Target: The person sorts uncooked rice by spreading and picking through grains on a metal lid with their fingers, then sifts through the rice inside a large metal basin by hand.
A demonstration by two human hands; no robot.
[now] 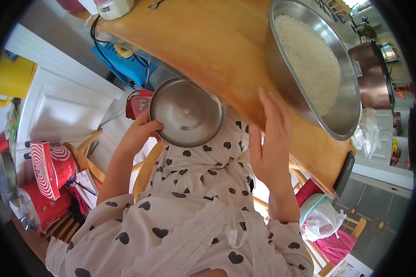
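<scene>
My left hand (139, 133) grips the rim of a round steel pot lid (187, 124), thumb on the face turned up to me. A small screw or rivet shows at the lid's centre. The lid is above my lap, beside the front edge of the wooden table (203, 41). My right hand (271, 147) is raised at that edge with its fingers stretched out and nothing in it. Just beyond it, on the table, stands a large steel bowl (349, 111) with white grains, like rice (309, 62), inside.
A copper-coloured pot (373, 76) and a clear plastic bag (367, 134) are behind the bowl. A white container (115, 8) stands at the far left of the table. Red boxes (53, 168) lie on a chair at left. White and pink bags (322, 221) hang at right.
</scene>
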